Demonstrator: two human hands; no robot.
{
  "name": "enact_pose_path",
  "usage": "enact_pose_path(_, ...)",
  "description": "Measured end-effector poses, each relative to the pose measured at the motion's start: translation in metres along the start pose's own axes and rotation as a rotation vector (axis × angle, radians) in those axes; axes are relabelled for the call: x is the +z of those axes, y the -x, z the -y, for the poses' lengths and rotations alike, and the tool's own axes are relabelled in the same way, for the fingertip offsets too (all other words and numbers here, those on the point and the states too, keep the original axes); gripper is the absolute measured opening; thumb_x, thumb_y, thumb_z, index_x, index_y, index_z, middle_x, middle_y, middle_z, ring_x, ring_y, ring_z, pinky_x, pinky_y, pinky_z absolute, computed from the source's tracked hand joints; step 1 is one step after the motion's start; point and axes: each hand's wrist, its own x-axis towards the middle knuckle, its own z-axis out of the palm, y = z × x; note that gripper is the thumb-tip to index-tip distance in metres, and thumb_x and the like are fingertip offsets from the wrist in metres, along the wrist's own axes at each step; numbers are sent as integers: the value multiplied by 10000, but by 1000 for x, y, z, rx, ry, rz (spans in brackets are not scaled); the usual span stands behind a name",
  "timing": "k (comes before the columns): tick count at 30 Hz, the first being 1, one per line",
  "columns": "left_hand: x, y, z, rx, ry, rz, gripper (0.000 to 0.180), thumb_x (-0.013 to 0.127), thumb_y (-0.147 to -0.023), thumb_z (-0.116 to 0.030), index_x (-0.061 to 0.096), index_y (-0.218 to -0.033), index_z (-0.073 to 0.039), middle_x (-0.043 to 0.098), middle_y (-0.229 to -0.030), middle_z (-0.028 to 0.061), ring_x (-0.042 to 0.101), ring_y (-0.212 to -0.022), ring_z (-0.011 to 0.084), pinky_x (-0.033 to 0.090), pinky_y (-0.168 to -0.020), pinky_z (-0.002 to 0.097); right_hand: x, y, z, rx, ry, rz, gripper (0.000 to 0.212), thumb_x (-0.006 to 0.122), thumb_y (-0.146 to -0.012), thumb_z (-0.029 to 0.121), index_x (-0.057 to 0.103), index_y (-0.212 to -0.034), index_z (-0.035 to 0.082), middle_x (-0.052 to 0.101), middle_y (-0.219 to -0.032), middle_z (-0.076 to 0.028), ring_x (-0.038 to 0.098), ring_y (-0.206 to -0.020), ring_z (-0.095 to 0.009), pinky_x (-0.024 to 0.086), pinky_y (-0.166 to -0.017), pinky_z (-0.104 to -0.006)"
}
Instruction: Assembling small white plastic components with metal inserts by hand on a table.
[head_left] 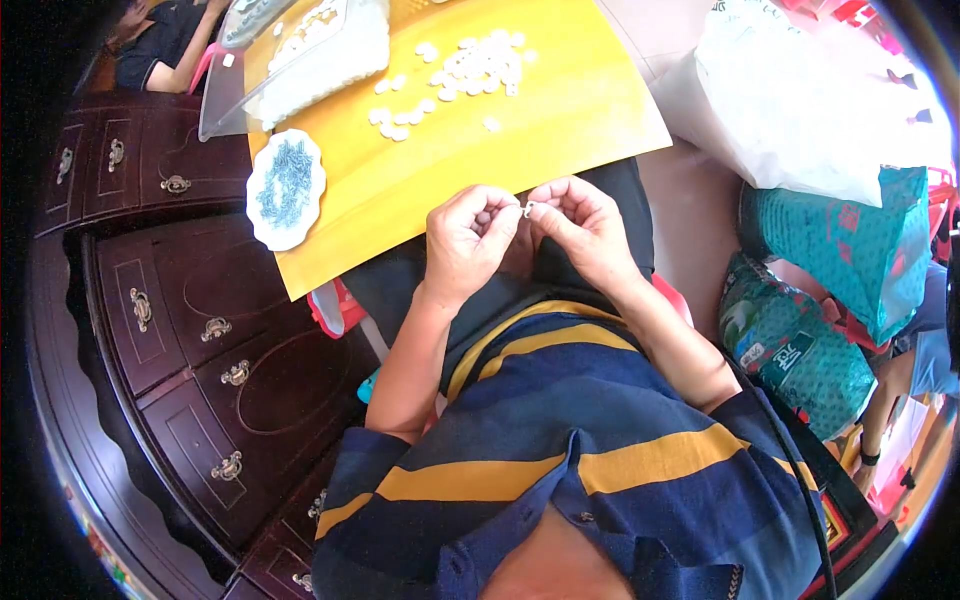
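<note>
Just past the near edge of the yellow tabletop (pixel 380 190), my left hand (pixel 468 245) and my right hand (pixel 588 235) meet above my lap. Their fingertips pinch a small white piece (pixel 527 209) between them; its exact kind is too small to make out. Beyond my hands, many small white rounded pieces (pixel 480 65) lie loose on the tabletop, clustered toward its far side. To the left stands a white scalloped dish (pixel 286 236) holding thin grey metal pins (pixel 288 180). Fingers cover part of the held piece.
A clear plastic container (pixel 225 100) with white contents rests at the table's far left. Dark wooden drawers (pixel 200 290) line my left. On the right are a large white bag (pixel 770 110) and teal bags (pixel 840 240). Other people sit at far left (pixel 175 50) and right (pixel 900 380).
</note>
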Motion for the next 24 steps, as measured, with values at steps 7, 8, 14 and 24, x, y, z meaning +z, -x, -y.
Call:
enact_pose_path(7,-1,2,0,-9,-8,-14,39,701,-876,7,674,-849,3,641,-716,10,568,-597,47,466,-549,212,0,0,-2,-3,19,3,88,647,-968,28,649,-1051,-1,681,-908,-32,634,-796,-84,537,-738,-242)
enact_pose_path(8,-1,2,-1,-2,-10,-11,38,700,-876,9,675,-848,4,643,-717,11,569,-596,47,465,-548,212,1,0,-2,-1,22,4,91,648,-967,29,649,-1053,-2,681,-908,-32,634,-796,-85,536,-738,-242)
enact_pose_path(14,1,3,-2,17,-4,8,32,694,-875,22,677,-850,11,646,-718,18,578,-594,50,464,-545,211,-1,1,-3,-1,25,9,101,654,-964,30,651,-1060,-2,685,-918,-32,636,-802,-86,538,-742,-244)
enact_pose_path(24,0,3,-9,52,-1,51,41,687,-871,49,692,-838,25,664,-723,33,590,-584,54,461,-534,212,-3,2,-6,4,61,-2,91,679,-948,22,670,-1036,2,694,-926,-23,638,-811,-77,541,-758,-237)
